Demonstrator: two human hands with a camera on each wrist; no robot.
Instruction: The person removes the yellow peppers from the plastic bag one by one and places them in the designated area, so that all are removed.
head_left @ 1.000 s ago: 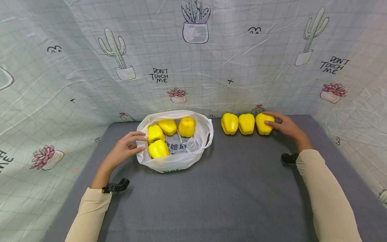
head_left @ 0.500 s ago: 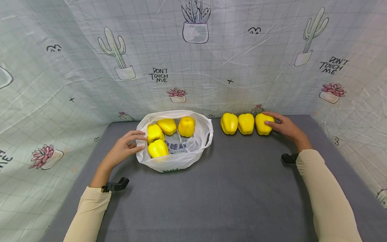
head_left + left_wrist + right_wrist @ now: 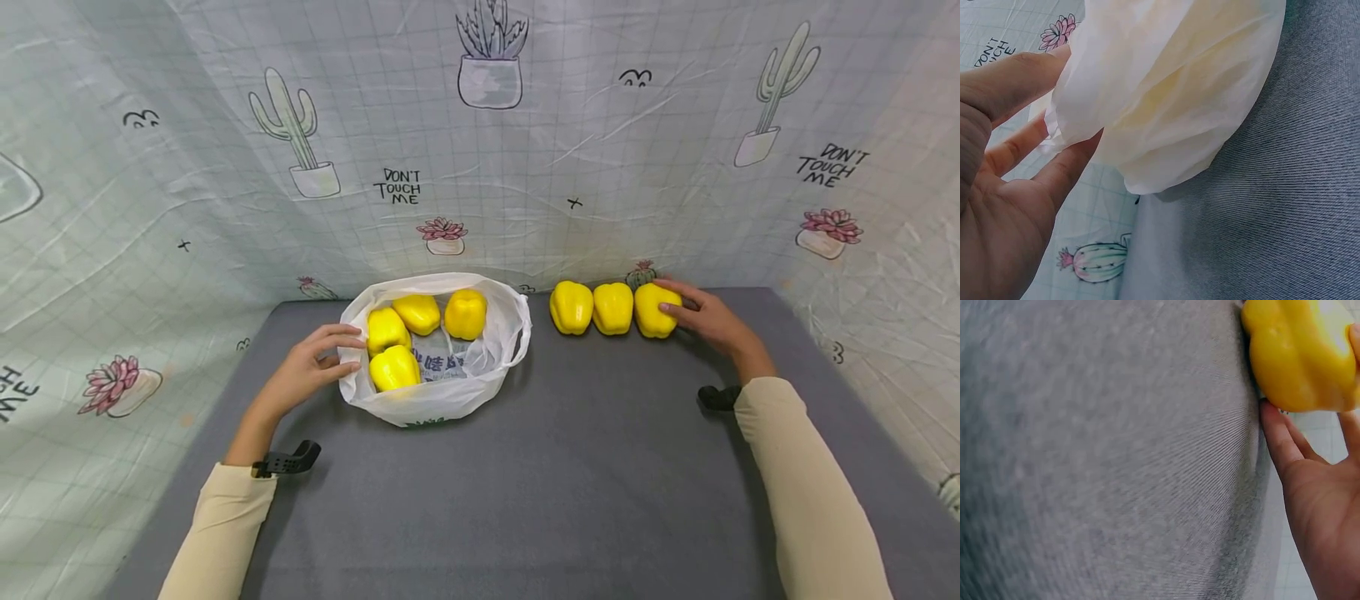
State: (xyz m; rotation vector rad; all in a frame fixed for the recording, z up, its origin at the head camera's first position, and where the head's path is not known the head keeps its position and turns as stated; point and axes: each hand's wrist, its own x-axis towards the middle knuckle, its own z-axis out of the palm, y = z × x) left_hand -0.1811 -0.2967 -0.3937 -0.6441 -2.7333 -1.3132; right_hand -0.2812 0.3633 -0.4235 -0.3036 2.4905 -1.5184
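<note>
A white plastic bag [image 3: 442,408] stands with its mouth spread, several yellow bell peppers [image 3: 417,315] inside it. At the bag's left side, my left hand [image 3: 303,372] holds the rim; in the left wrist view the thumb and fingers [image 3: 1072,165] lie on either side of the plastic. To the right of the bag, three more yellow bell peppers stand in a row. My right hand [image 3: 708,317] grips the rightmost bell pepper [image 3: 654,310], its fingers and thumb around the top and right side. That bell pepper [image 3: 1300,356] also shows in the right wrist view, resting on the table.
The middle bell pepper [image 3: 612,308] and the left bell pepper [image 3: 572,307] stand close beside the gripped one. All are on a grey table [image 3: 540,492]. A cloth backdrop [image 3: 525,183] printed with cacti rises behind the table's back edge and at the sides.
</note>
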